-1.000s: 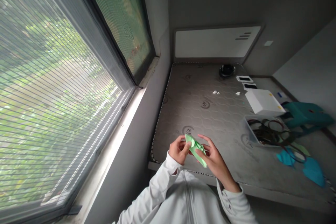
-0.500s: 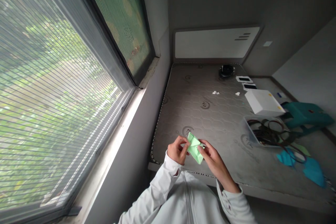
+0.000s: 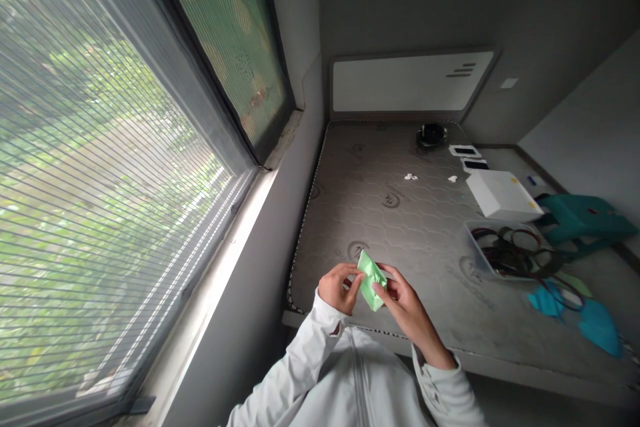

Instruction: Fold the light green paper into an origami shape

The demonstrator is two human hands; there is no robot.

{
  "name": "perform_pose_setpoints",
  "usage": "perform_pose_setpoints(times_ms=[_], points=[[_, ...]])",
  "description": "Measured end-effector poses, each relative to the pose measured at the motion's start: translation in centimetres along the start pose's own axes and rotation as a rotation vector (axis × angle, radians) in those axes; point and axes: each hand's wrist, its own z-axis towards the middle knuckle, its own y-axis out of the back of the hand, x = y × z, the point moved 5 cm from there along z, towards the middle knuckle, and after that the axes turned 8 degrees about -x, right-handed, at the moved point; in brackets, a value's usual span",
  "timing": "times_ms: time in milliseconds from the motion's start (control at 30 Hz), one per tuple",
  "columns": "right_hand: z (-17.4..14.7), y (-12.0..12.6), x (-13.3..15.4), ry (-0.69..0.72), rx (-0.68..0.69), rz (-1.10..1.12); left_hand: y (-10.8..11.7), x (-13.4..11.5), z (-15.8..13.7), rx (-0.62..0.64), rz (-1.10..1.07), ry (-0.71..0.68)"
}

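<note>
Both your left hand and right hand pinch the folded green paper over the mattress near edge.

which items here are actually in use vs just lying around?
In use: green paper, pinched between left hand and right hand.
Lying about: white box, tray of bands, teal bag, blue pieces, black dish, all on the mattress.

Folded light-green paper, held upright
</note>
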Motion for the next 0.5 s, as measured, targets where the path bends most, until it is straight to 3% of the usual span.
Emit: perform_pose_setpoints(times_ms=[133, 500], points=[[-0.05, -0.03, 0.07, 0.014, 0.015, 0.017, -0.11, 0.00, -0.02, 0.034, 0.006, 0.012], [0.02, -0.39, 0.31, 0.053, 0.047, -0.081, -0.05, -0.12, -0.05, -0.020, 0.148, 0.032]])
